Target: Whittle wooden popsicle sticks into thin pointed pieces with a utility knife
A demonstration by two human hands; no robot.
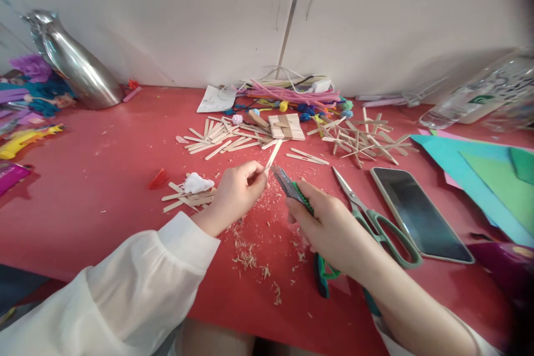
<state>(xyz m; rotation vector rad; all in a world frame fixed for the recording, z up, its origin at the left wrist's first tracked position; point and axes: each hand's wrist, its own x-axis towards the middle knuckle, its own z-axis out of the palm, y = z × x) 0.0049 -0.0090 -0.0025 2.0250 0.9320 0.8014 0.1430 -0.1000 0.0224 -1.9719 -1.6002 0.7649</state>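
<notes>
Over the middle of the red table (137,189), my left hand (238,192) pinches a wooden craft stick (273,154) that points up and away. My right hand (329,222) is wrapped round a green and grey utility knife (292,186), its tip close to the lower part of the stick. Whether blade and stick touch is too small to tell. Thin wood shavings (246,256) lie scattered on the table below and between my hands. Beside my left wrist, a white crumpled piece (198,183) rests on several craft sticks (173,198).
Scissors (369,214) and a phone (421,214) lie right of my right hand. Behind are loose sticks (362,139), a stick bundle (287,127) and pink pipe cleaners (292,94). A steel jug (79,64) stands back left; coloured sheets (471,169) and a bottle (479,92) are at right.
</notes>
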